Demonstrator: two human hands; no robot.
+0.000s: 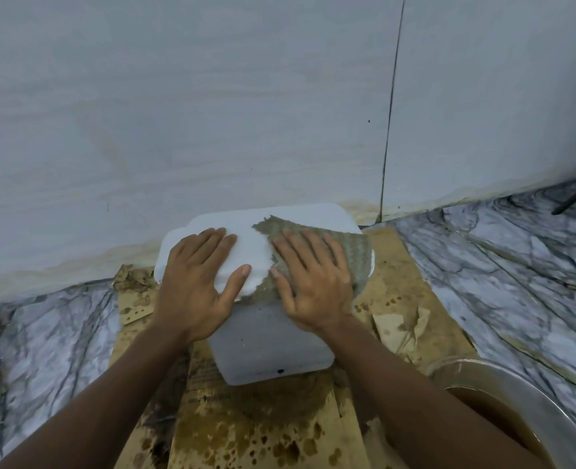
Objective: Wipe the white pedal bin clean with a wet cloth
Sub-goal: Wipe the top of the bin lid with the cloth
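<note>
Presently, largest first: pale wall panels [185,106] fill the upper frame, meeting a veined marble floor [503,265] along a stained seam. Stained, wet-spotted cardboard [246,431] covers the floor at centre, and on it stands the white pedal bin [273,346], centre frame, close to the wall, lid shut. A metal basin [530,394] of brown water sits at lower right. On the lid's right half lies the wet cloth [351,248], grey-green and waffle-textured, one edge draping over the front rim. Right hand [313,282] lies flat on the cloth, fingers spread; no closed grip, palm pressing only. Left hand [195,286] is equally flat and open, on the bare left half of the lid, probably steadying. Progress judgement: lid wipe under way; the front face shows faint specks, and the sides, pedal area and base cannot be assessed.
</note>
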